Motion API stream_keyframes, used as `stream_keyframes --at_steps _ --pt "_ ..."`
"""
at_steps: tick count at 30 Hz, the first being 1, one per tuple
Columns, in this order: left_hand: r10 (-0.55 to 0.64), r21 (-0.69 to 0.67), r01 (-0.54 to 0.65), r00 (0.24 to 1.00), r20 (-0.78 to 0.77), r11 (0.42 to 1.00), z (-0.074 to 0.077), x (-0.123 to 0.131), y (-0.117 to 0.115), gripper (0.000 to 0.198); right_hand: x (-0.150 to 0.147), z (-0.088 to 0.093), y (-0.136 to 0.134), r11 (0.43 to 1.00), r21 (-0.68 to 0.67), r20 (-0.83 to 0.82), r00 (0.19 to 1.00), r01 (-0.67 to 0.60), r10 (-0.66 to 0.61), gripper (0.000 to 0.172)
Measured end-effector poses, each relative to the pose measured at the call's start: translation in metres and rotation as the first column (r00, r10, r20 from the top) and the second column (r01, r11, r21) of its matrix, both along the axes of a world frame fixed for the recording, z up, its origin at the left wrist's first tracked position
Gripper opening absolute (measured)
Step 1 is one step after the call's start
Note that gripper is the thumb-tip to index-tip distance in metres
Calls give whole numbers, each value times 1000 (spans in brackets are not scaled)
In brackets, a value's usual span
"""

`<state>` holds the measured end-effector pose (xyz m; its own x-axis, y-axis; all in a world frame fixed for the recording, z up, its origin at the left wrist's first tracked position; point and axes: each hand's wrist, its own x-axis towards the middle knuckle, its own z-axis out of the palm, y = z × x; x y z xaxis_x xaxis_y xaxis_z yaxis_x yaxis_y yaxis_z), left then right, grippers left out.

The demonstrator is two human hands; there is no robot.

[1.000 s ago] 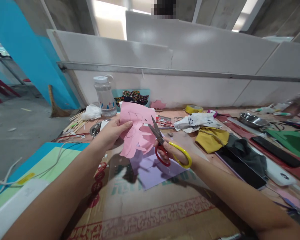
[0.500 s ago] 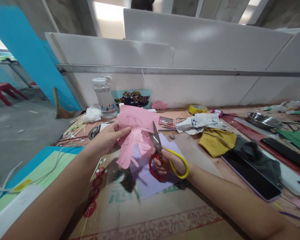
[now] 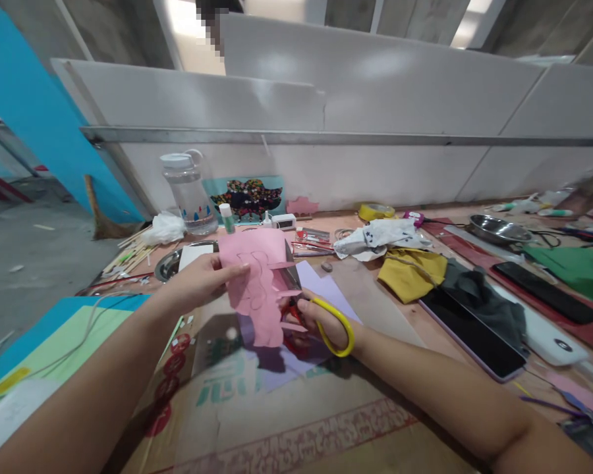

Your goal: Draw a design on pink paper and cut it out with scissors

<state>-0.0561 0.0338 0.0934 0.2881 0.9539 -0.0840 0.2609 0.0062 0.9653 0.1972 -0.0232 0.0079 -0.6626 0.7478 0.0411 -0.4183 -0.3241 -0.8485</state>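
Observation:
Pink paper [image 3: 257,283] with drawn outlines and cut strips along its right edge hangs above the cardboard. My left hand [image 3: 205,280] pinches its left side between thumb and fingers. At its right side, my right hand [image 3: 316,324] is closed round scissors [image 3: 343,329] with one yellow and one red handle. Their blades are partly hidden behind the pink paper. Below both hands a purple sheet [image 3: 333,286] lies on the printed cardboard [image 3: 296,421].
A water bottle [image 3: 190,197], a glue stick [image 3: 226,218] and a steel dish [image 3: 165,263] stand behind. To the right are yellow cloth [image 3: 412,273], a phone [image 3: 474,336] and a metal bowl [image 3: 499,230]. Blue and green sheets [image 3: 69,336] lie left.
The pink paper has turned and now hangs flatter, its strips pointing right. The scissor blades have gone partly behind it. The whole view has shifted, moving the background left.

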Motion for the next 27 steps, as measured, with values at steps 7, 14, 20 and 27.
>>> stream_keyframes --at_steps 7,14,20,27 --pt "-28 141 52 986 -165 989 16 14 -18 41 0 8 -5 979 100 171 966 178 -193 44" --pt "76 319 -13 980 -186 948 20 21 -28 37 -4 10 -6 964 188 164 961 189 -220 46" --pt "201 455 -44 931 -304 890 22 20 -29 32 -3 5 -4 952 231 109 967 200 -230 42" --pt "241 474 -86 930 -276 876 27 20 -32 29 -3 15 -8 962 190 195 952 198 -234 55"
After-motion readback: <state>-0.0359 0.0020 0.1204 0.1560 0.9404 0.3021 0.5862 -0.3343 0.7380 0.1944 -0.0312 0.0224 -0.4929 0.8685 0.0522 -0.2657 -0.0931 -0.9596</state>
